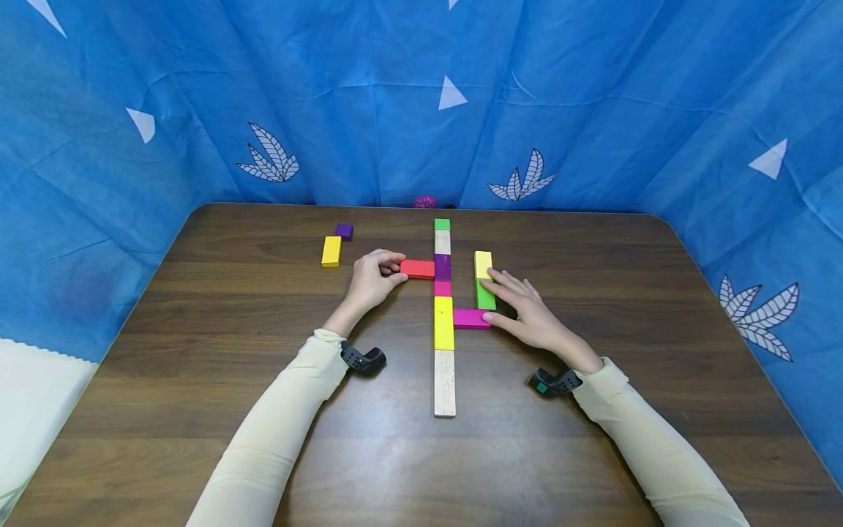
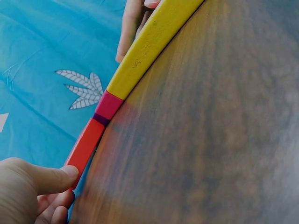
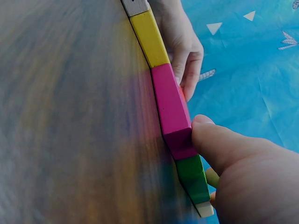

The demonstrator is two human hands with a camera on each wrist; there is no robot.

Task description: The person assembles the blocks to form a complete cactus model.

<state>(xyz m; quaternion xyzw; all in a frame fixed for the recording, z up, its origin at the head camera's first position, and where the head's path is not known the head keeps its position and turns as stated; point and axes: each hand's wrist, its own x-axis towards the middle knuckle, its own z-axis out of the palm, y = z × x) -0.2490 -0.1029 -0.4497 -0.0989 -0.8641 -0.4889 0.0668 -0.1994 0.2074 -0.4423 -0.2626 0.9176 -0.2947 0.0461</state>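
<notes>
A column of wooden blocks runs down the table, with a yellow block (image 1: 444, 323) and a white block (image 1: 444, 383) nearest the front. The left hand (image 1: 377, 278) pinches the outer end of a red block (image 1: 418, 269), whose other end meets a purple block (image 1: 443, 267) in the column. Against the yellow block's right side lies a magenta block (image 1: 470, 318); the right thumb touches its outer end. Fingers of the right hand (image 1: 527, 311), spread and nearly straight, rest at a green block (image 1: 485, 294) and a pale yellow block (image 1: 484, 264) joined end to end.
Left of the column lie a small purple block (image 1: 344, 232) and a yellow-orange block (image 1: 331, 252). The column continues to a pale block (image 1: 442, 241) and a small green block (image 1: 442, 224) near the back edge. A blue curtain (image 1: 375, 110) hangs behind the wooden table (image 1: 211, 366).
</notes>
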